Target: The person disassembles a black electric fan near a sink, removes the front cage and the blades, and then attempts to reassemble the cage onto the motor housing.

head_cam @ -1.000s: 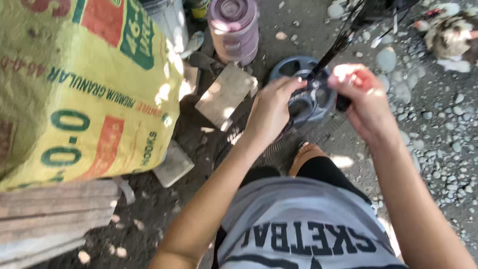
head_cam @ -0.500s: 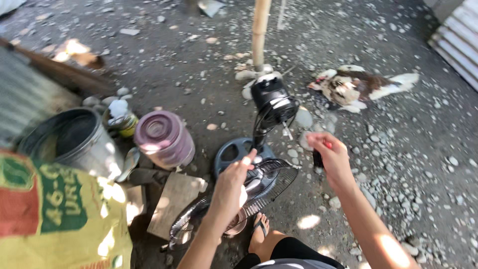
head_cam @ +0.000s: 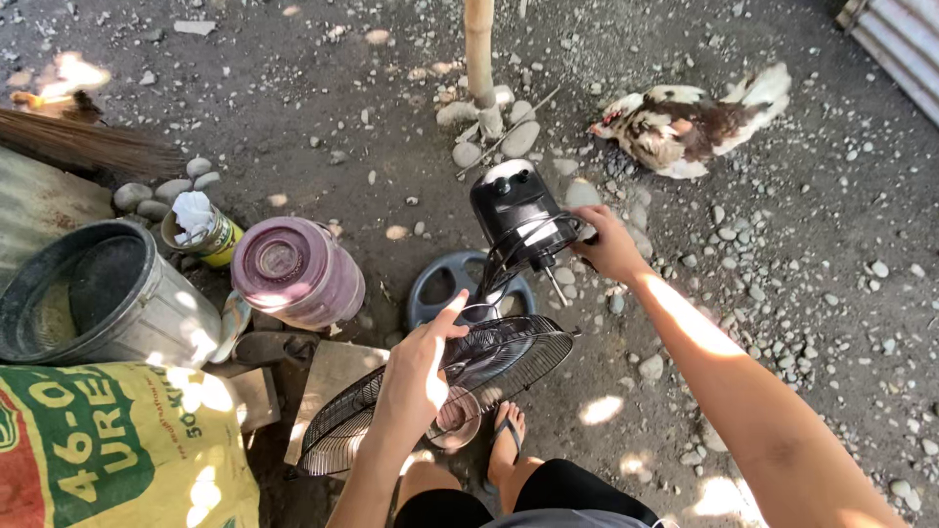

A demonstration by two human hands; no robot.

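Note:
An electric fan stands on the dirt in front of me: a black motor housing [head_cam: 516, 217] with a bare shaft, above a round dark base [head_cam: 442, 284]. My right hand [head_cam: 606, 244] grips the right side of the motor housing. My left hand [head_cam: 423, 376] holds the black wire fan guard [head_cam: 391, 411], which tilts low over my knees and sandalled foot [head_cam: 507, 440]. The thumb points up toward the motor.
A purple plastic jug [head_cam: 298, 272], a grey metal bucket [head_cam: 127, 313] and a tin with cloth [head_cam: 201, 233] stand at the left. A printed yellow-green sack [head_cam: 108, 450] lies lower left. A chicken [head_cam: 685, 122] rests beyond a bamboo post [head_cam: 479, 49]. Stones litter the ground.
The view tilted up from my lap to the ground ahead. My right hand moved onto the motor housing. The wire guard now hangs lower, held in my left hand, away from the motor.

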